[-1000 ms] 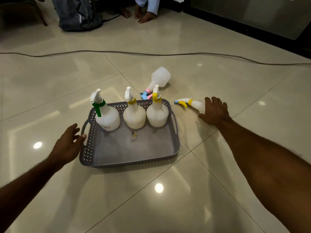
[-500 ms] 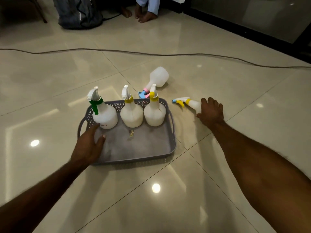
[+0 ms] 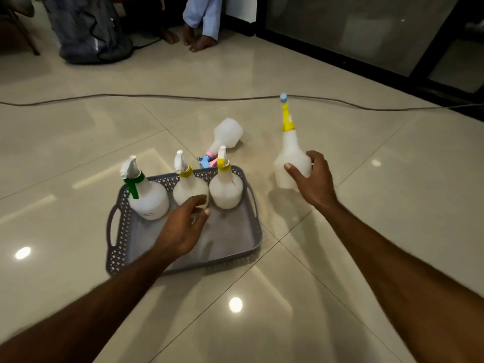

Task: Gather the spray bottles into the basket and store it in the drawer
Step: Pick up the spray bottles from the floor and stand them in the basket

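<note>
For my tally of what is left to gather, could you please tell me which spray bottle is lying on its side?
The pink-collared bottle on the floor just behind the basket; the other four are upright.

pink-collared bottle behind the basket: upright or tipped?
Tipped. The pink-collared bottle lies on its side on the floor, outside the basket.

I see a grey basket (image 3: pixel 119 224) with a lattice pattern of holes. The bottles inside are white, with one green collar (image 3: pixel 134 181) and two yellow collars (image 3: pixel 185 172). The held bottle (image 3: pixel 290 159) is white with yellow head and blue tip. The floor (image 3: pixel 392 179) is cream, glossy tiles.
</note>
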